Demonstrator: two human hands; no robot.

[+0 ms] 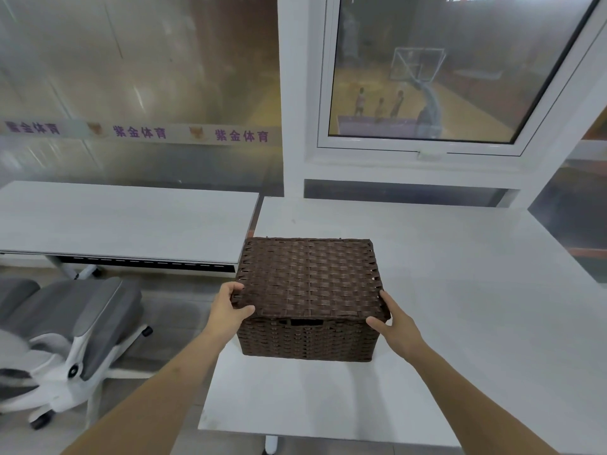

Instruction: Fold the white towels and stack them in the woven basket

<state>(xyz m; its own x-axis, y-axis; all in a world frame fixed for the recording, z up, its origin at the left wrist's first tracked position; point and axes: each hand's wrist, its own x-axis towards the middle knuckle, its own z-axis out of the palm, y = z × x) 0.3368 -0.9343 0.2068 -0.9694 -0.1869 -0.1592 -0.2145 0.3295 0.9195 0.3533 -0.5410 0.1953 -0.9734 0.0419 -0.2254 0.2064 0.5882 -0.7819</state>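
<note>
A white rectangular tabletop (460, 307) fills the frame's right, below a window. At centre sits the dark brown woven basket (308, 300), lid seemingly closed. The left hand (230, 308) and right hand (395, 318) grip its lid's near corners, fingers curled over the edges.

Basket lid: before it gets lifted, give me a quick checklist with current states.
1. Left hand grips the lid's front left corner: ok.
2. Right hand holds the front right corner: ok.
3. Lid sits closed on the woven basket: ok.
4. Basket fully on the white table, near its left edge: ok.
5. White towels in view: not ok, none visible.
6. Basket contents: cannot tell, lid covers them.
</note>
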